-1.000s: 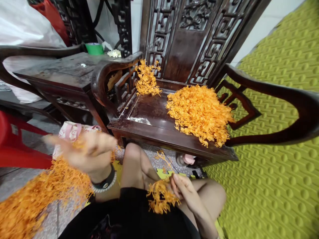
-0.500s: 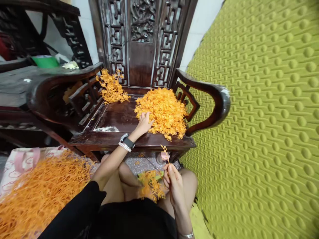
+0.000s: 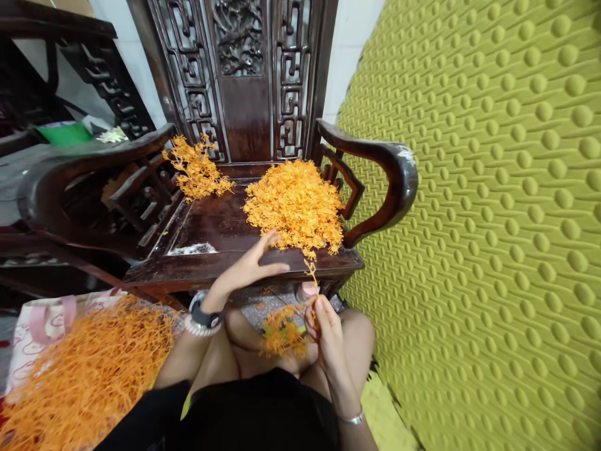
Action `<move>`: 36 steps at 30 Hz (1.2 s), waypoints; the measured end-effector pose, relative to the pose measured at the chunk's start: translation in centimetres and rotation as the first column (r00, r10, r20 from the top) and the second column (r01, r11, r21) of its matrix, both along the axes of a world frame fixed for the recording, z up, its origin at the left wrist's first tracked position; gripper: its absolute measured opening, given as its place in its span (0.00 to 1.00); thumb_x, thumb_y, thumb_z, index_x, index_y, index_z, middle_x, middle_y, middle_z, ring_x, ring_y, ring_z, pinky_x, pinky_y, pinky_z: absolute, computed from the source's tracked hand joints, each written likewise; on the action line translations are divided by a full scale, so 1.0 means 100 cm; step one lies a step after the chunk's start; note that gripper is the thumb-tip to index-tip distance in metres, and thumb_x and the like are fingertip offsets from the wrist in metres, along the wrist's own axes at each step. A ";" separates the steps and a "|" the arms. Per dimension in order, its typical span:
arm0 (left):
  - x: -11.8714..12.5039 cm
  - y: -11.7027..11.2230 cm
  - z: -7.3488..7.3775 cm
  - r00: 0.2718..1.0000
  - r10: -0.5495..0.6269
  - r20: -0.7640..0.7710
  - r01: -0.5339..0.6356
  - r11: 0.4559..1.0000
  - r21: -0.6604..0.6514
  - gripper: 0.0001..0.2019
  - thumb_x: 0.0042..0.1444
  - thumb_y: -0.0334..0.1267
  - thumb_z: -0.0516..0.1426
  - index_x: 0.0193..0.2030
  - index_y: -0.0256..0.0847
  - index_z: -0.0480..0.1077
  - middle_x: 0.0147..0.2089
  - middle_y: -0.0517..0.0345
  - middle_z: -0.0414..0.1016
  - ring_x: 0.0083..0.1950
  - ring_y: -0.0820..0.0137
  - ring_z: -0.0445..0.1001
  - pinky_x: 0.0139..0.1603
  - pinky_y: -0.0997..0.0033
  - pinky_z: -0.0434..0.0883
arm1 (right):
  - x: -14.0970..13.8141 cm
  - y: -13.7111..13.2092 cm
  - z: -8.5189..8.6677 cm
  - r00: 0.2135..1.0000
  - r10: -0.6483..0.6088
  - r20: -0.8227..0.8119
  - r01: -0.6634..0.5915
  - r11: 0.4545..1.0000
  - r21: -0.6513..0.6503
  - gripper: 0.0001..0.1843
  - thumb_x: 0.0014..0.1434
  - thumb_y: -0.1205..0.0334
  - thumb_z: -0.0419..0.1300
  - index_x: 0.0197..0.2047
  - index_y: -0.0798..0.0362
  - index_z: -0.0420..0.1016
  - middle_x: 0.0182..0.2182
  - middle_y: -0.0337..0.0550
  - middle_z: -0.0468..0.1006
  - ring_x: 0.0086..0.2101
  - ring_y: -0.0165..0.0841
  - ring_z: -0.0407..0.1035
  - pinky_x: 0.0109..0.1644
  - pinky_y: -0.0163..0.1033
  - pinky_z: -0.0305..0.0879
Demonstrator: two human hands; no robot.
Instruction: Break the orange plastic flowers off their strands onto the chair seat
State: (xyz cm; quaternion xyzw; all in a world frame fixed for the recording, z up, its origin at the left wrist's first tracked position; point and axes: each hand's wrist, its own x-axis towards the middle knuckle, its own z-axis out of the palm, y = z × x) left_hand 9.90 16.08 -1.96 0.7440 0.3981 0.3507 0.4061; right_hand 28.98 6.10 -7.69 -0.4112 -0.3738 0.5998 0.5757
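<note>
My left hand (image 3: 246,268) is in front of the chair seat's edge, thumb and fingers spread, near the lower left of a heap of small orange plastic flowers (image 3: 295,203). I see nothing held in it. Between the thumb and fingers of my right hand (image 3: 327,322) is a thin orange plastic stem (image 3: 312,272), its forked tip pointing up. Beside that hand, over my legs, hangs a blurred orange flower spray (image 3: 284,335); whether the hand holds it too I cannot make out. A looser bunch of orange flower sprays (image 3: 197,169) lies at the seat's left.
The dark carved wooden chair (image 3: 216,219) has curved armrests on both sides. At lower left, a large mass of orange plastic stems (image 3: 94,363) lies by a white bag with pink handles (image 3: 47,326). A yellow-green bumpy foam mat (image 3: 469,219) stands along the right.
My left hand has drawn back from the flower heap toward me, its fingers spreading. My right hand keeps the stem in nearly the same place. The view has shifted slightly.
</note>
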 end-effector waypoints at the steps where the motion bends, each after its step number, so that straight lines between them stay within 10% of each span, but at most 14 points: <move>1: -0.002 -0.018 0.001 0.986 -0.137 0.090 0.143 0.988 -0.054 0.39 0.57 0.53 0.56 0.71 0.46 0.43 0.69 0.43 0.53 0.70 0.58 0.52 0.68 0.53 0.51 | -0.004 0.001 0.005 1.000 0.012 -0.014 -0.011 1.000 0.022 0.18 0.60 0.46 0.57 0.33 0.54 0.66 0.21 0.32 0.57 0.19 0.22 0.46 0.21 0.29 0.41; 4: 0.000 -0.060 -0.006 0.917 -0.317 0.241 0.359 0.920 -0.155 0.38 0.56 0.50 0.59 0.69 0.45 0.48 0.68 0.44 0.56 0.67 0.57 0.57 0.66 0.54 0.57 | -0.018 0.005 0.019 0.997 0.051 -0.063 -0.046 0.996 0.075 0.15 0.61 0.48 0.56 0.36 0.52 0.67 0.24 0.33 0.62 0.19 0.23 0.52 0.21 0.30 0.48; 9: 0.015 -0.085 -0.029 0.990 -0.089 0.106 0.107 0.979 -0.173 0.38 0.48 0.46 0.65 0.65 0.40 0.58 0.64 0.46 0.64 0.63 0.56 0.63 0.62 0.58 0.62 | -0.034 0.014 0.029 0.994 0.022 0.105 -0.040 0.984 0.173 0.13 0.64 0.51 0.52 0.38 0.51 0.70 0.32 0.40 0.73 0.29 0.29 0.69 0.34 0.35 0.65; 14: 0.013 -0.091 -0.035 0.991 0.024 0.131 -0.004 0.988 -0.152 0.14 0.60 0.39 0.55 0.51 0.37 0.69 0.50 0.51 0.76 0.50 0.64 0.73 0.54 0.67 0.67 | -0.027 0.018 0.038 0.857 -0.265 0.441 0.081 0.916 0.394 0.14 0.64 0.54 0.53 0.36 0.52 0.77 0.44 0.46 0.77 0.46 0.37 0.69 0.52 0.42 0.63; 19: 0.007 -0.100 -0.029 0.989 0.052 0.140 -0.037 0.993 -0.110 0.11 0.63 0.40 0.50 0.38 0.38 0.71 0.35 0.58 0.75 0.38 0.69 0.72 0.42 0.71 0.66 | -0.018 0.018 0.042 0.865 -0.218 0.453 0.088 0.952 0.292 0.15 0.62 0.53 0.56 0.29 0.53 0.75 0.27 0.41 0.75 0.30 0.31 0.67 0.37 0.36 0.64; 27: 0.010 -0.110 -0.038 0.945 0.081 0.317 -0.011 0.976 -0.217 0.12 0.64 0.42 0.48 0.36 0.37 0.66 0.33 0.59 0.70 0.36 0.70 0.69 0.38 0.73 0.64 | -0.039 0.012 0.041 0.980 0.194 0.045 -0.194 0.981 -0.003 0.17 0.58 0.47 0.59 0.28 0.51 0.64 0.19 0.32 0.64 0.16 0.23 0.53 0.20 0.31 0.53; 30: 0.001 -0.124 -0.038 0.998 -0.027 0.059 0.040 0.974 -0.225 0.14 0.63 0.44 0.49 0.29 0.38 0.63 0.24 0.65 0.61 0.26 0.74 0.61 0.28 0.75 0.56 | -0.035 0.006 0.042 0.921 -0.026 0.389 -0.026 0.991 0.129 0.24 0.60 0.46 0.56 0.20 0.53 0.63 0.14 0.32 0.59 0.14 0.23 0.50 0.19 0.32 0.46; 33: -0.014 -0.141 -0.028 0.990 -0.088 -0.111 0.064 0.977 -0.201 0.16 0.65 0.45 0.47 0.31 0.38 0.65 0.24 0.63 0.64 0.26 0.74 0.62 0.28 0.73 0.56 | -0.026 0.000 0.042 0.668 -0.431 0.606 0.124 0.868 0.481 0.31 0.62 0.48 0.54 0.13 0.53 0.56 0.12 0.34 0.55 0.16 0.24 0.50 0.22 0.35 0.45; 36: -0.026 -0.155 -0.009 0.987 -0.106 -0.122 0.083 0.981 -0.177 0.18 0.67 0.41 0.42 0.36 0.39 0.69 0.29 0.58 0.70 0.31 0.71 0.66 0.34 0.71 0.61 | -0.022 -0.006 0.037 0.567 -0.551 0.612 0.079 0.776 0.626 0.34 0.66 0.44 0.44 0.12 0.52 0.51 0.12 0.36 0.53 0.16 0.26 0.49 0.24 0.38 0.45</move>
